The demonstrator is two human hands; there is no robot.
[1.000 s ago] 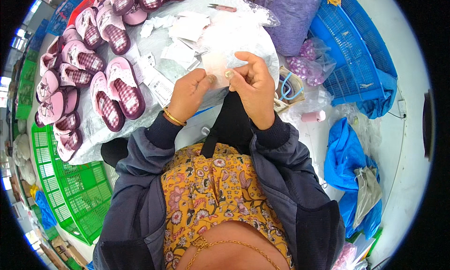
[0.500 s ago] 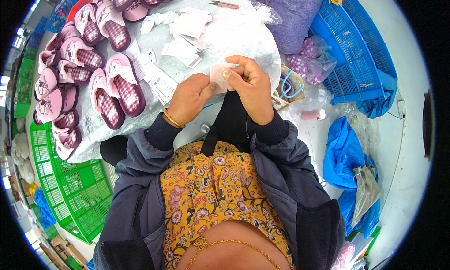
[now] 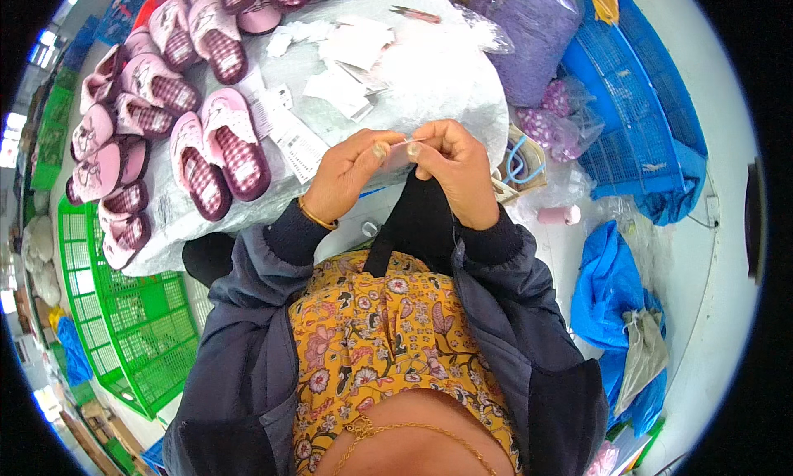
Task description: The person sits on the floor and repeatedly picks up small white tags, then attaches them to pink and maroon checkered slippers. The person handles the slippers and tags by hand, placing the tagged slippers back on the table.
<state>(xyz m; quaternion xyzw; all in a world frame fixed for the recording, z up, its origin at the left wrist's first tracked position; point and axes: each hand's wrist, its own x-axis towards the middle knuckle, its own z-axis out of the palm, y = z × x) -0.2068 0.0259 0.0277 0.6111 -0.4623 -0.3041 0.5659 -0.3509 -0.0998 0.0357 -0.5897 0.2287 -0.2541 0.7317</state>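
Observation:
Between my hands is a small pinkish-white paper tag [image 3: 398,153], seen almost edge-on and largely covered by fingers. My left hand [image 3: 347,175] pinches one side of it between thumb and forefinger. On the other side my right hand [image 3: 461,170] pinches it, thumb bent against the forefinger. Both hands are just off the table's near edge. To their left, a pair of pink slippers [image 3: 239,156] with dark checked insoles sits on the table. Printed paper slips [image 3: 299,148] lie between that pair and my left hand.
More pink slippers [image 3: 155,84] crowd the table's left side. White papers [image 3: 357,45] and small red-handled thread snips [image 3: 415,14] lie farther back. Green crates [image 3: 136,323] stand at left. Blue baskets [image 3: 632,104], bagged purple material [image 3: 526,38] and a pink thread spool [image 3: 559,215] are at right.
The tag has turned from facing up to nearly edge-on. My fingertips have come closer together. The whole view has shifted slightly, with the table scene moving right.

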